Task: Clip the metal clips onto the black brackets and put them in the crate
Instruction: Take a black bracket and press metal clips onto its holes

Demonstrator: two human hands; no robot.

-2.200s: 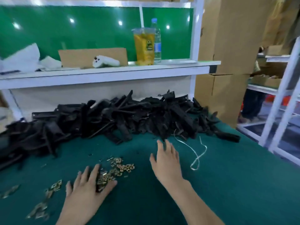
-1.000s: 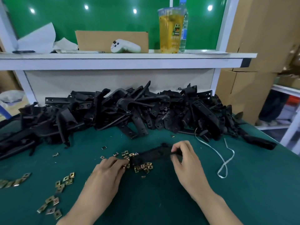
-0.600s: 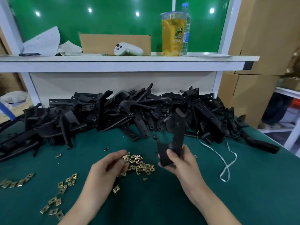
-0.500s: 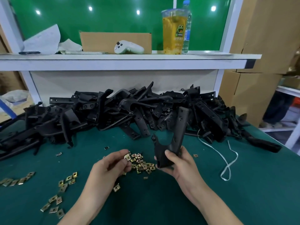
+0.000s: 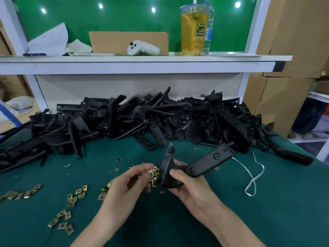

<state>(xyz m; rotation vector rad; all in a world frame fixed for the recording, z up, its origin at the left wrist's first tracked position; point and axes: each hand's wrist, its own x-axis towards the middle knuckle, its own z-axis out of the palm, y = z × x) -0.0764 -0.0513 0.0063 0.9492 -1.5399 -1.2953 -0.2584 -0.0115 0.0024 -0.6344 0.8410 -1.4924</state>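
My right hand [image 5: 188, 186] grips a black bracket [image 5: 201, 164] above the green table [image 5: 249, 220], its long arm pointing up and to the right. My left hand [image 5: 131, 182] pinches a small brass-coloured metal clip [image 5: 150, 173] right beside the bracket's short forked end. Under both hands lies a small heap of metal clips [image 5: 154, 177]. More loose clips [image 5: 71, 202] are scattered to the left. A large pile of black brackets [image 5: 142, 118] fills the back of the table. No crate is in view.
A white string [image 5: 252, 177] lies right of my hands. A white shelf [image 5: 142, 63] above the pile carries a cardboard box [image 5: 128, 41], a white controller [image 5: 142, 49], a yellow drink cup [image 5: 194, 31] and papers. Cardboard boxes [image 5: 288, 50] stand at the right.
My right hand took a bracket from the table, raised it upright, then tilted its long arm over to the right. My left hand picked a clip from the heap and brought it to the bracket.
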